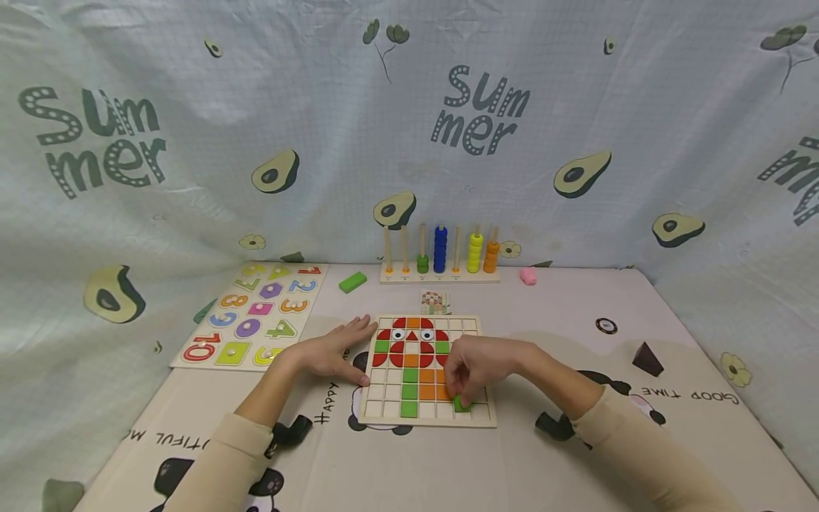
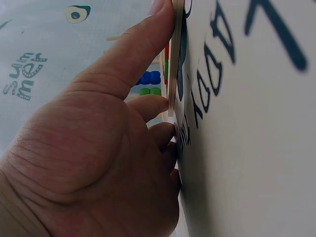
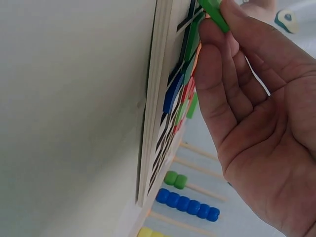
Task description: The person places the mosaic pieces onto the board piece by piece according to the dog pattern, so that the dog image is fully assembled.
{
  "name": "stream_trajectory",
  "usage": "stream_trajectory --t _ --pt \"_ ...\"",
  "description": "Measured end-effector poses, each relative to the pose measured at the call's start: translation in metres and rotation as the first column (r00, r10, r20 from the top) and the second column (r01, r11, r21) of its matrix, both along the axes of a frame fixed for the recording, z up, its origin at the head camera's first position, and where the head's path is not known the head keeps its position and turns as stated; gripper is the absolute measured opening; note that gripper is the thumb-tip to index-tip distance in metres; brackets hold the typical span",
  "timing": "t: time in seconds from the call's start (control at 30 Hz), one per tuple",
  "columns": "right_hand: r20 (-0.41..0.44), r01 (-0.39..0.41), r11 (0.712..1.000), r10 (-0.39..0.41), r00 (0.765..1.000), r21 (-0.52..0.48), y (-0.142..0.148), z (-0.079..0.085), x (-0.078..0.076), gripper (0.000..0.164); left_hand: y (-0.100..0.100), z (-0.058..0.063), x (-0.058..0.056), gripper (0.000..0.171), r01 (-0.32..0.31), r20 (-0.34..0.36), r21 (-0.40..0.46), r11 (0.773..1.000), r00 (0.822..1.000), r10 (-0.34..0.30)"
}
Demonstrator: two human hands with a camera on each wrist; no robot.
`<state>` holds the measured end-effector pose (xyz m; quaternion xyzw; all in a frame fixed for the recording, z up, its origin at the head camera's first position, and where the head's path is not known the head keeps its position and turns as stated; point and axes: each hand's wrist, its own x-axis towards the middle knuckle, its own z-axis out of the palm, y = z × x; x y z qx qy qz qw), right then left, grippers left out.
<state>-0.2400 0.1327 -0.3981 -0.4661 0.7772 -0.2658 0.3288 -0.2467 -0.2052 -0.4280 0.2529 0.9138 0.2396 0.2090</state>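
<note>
A wooden grid board point(image 1: 392, 409) lies in front of me, with red, orange, green and white tiles laid in a bird-like pattern with two eyes. My right hand point(image 1: 483, 361) pinches a small green tile point(image 3: 215, 12) between thumb and fingertips, over the board's lower right cells. That hand hides part of the board in the head view; a blue tile point(image 3: 173, 93) on the board shows in the right wrist view. At the board's left edge my left hand point(image 1: 333, 353) rests with fingers spread, its thumb against the rim.
A pattern card point(image 1: 436, 302) lies behind the board, and a bead stand point(image 1: 440, 278) is further back. To the left are a number puzzle point(image 1: 259, 308) and a green block point(image 1: 352, 282). A pink figure point(image 1: 527, 276), round chip point(image 1: 606, 326) and dark wedge point(image 1: 648, 360) lie rightward.
</note>
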Motion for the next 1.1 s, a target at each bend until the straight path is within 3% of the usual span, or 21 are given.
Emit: stream_trajectory --t 0.4,0.83,1.1 --pt "-0.039 0.012 1.0 -0.011 0.999 0.01 -0.003 0.0 0.009 0.01 -0.002 0.0 0.0 0.108 -0.014 -0.007 -0.004 1.0 1.0 0.014" --pt "-0.074 0.027 0.999 -0.025 0.997 0.027 0.0 -0.006 0.009 0.01 0.0 0.0 0.0 0.108 -0.008 0.001 -0.004 1.0 1.0 0.008" --pt "-0.152 0.073 0.996 -0.08 0.985 -0.051 0.011 -0.002 0.003 0.01 0.001 0.0 0.001 0.107 0.017 -0.023 0.014 1.0 1.0 -0.017"
